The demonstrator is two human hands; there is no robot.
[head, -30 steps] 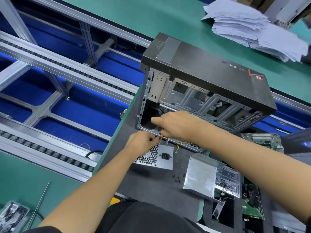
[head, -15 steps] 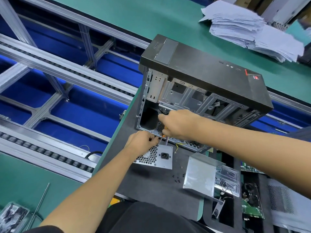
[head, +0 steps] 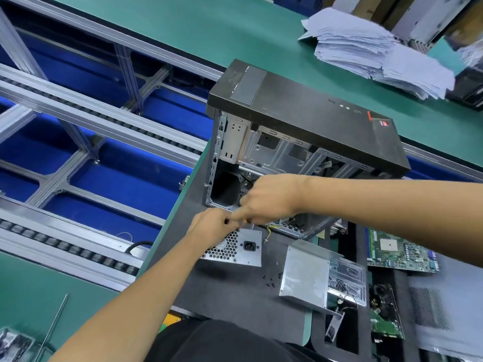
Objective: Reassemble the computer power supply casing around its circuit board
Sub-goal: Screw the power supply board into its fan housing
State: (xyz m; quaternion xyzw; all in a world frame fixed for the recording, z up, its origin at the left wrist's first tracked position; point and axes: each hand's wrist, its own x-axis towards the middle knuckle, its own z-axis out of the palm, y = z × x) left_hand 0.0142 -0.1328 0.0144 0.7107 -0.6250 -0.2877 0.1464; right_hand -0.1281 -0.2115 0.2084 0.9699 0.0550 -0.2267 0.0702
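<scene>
Both hands gripping power supply top edge.

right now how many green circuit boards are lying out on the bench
2. One green circuit board with a square socket lies at the right, beyond the right forearm. A second green circuit board lies nearer, right of the metal cover. More may be hidden off frame.

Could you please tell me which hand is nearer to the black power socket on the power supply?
Left. The left hand grips the power supply's top edge just above-left of the socket; the right hand sits higher, by the computer case.
</scene>
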